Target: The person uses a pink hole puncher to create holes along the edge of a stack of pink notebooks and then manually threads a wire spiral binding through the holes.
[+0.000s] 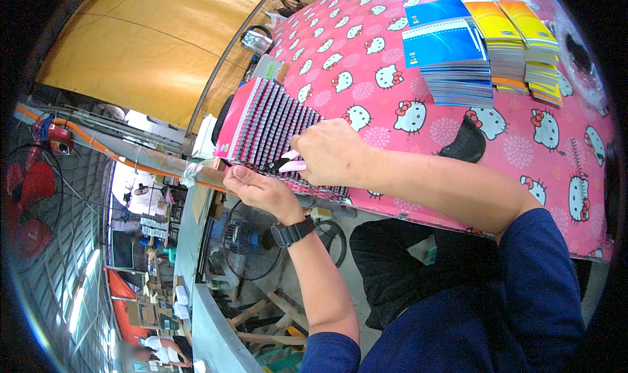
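Note:
A stack of spiral-bound notebooks lies near the table's left edge, a pink cover on its end and the rows of dark wire coils side by side. My right hand is closed round the pink handles of small cutters, whose dark jaws touch or nearly touch the coils at the stack's near side. Beside that spot, my left hand has its fingers curled and thumb pressed against them, at the near corner of the stack. What lies between those fingers is hidden. A dark watch is on my left wrist.
A pink table cover with cartoon cat faces spreads under everything. Blue notebooks and yellow notebooks are stacked at the far right. A black curved object and a loose wire coil lie nearer. A fan stands below the table edge.

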A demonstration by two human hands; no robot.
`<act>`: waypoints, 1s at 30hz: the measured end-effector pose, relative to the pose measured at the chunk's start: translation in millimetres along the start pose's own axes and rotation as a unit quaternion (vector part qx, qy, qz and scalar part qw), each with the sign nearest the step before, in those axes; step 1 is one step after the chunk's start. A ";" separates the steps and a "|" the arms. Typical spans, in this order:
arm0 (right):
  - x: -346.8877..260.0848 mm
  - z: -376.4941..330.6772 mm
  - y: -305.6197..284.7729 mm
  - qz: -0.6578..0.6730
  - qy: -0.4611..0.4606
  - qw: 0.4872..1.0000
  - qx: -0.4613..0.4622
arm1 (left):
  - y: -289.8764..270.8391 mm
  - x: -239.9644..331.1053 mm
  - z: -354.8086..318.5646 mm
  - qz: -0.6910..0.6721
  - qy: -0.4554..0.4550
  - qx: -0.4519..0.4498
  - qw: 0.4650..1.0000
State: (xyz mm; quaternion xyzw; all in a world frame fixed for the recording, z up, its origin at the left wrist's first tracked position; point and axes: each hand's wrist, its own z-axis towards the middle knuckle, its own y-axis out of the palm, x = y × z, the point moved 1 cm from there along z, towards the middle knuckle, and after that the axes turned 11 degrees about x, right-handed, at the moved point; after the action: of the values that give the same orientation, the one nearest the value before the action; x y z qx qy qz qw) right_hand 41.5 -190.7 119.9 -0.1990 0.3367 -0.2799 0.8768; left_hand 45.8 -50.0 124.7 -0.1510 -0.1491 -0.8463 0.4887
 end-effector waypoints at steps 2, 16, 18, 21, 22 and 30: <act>1.8 0.1 1.4 -0.017 0.008 1.000 -0.020 | -0.6 1.0 0.0 -0.008 -0.005 -0.003 1.000; -4.6 -5.4 -3.7 -0.106 -0.023 0.994 -0.001 | -0.7 -1.6 1.0 -0.023 0.008 0.002 1.000; -3.3 -4.9 -1.2 -0.092 -0.026 0.995 0.020 | -1.2 -1.2 0.5 -0.021 0.007 -0.002 1.000; -1.2 -2.7 0.8 -0.029 0.033 0.997 -0.064 | -2.0 -3.0 0.6 -0.018 0.001 -0.002 1.000; -1.1 -3.6 -0.4 -0.018 0.030 0.998 -0.052 | -1.9 -7.4 0.9 -0.019 -0.003 -0.003 1.000; 0.7 -12.6 -2.4 -0.114 -0.023 0.992 0.052 | -0.4 -5.3 0.0 -0.020 0.010 0.003 1.000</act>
State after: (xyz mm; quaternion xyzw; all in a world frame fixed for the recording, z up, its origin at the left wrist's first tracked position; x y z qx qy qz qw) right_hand 32.3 -195.0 112.0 -0.1970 0.2767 -0.3907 0.8555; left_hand 48.0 -45.7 122.5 -0.1378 -0.1493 -0.8571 0.4734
